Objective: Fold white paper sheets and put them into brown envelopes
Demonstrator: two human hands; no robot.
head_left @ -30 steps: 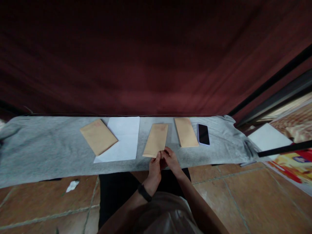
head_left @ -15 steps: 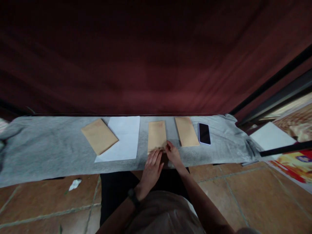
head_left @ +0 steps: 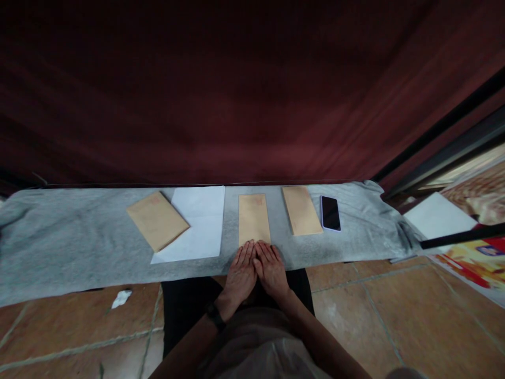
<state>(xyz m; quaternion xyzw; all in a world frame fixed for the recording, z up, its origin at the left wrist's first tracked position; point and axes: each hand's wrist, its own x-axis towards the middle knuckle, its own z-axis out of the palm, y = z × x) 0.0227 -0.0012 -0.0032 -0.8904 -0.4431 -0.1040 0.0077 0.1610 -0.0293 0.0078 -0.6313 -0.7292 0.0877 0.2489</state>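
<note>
A brown paper envelope (head_left: 253, 218) with faint red print near its top right lies flat in front of me. My left hand (head_left: 241, 271) rests on its near edge, fingers stretched out flat. Beside it, my right hand (head_left: 271, 269) lies flat on the same edge, with the two hands touching or nearly so. The fingers cover the envelope's near end. More brown envelopes lie to the right (head_left: 302, 210) and, in what looks like a small stack (head_left: 158, 220), to the left over white paper (head_left: 201, 221).
A grey cloth (head_left: 87, 247) covers the narrow table. A phone (head_left: 330, 213) lies right of the envelopes. Behind the table hangs a dark red curtain (head_left: 252, 116). A printed box (head_left: 479, 263) and a white sheet (head_left: 440, 218) are at far right. Crumpled tissue (head_left: 121, 299) lies on the tiled floor.
My right hand has moved from the envelope's right corner to lie flat beside my left hand on the near edge. The left fingers have straightened. The view has shifted slightly.
</note>
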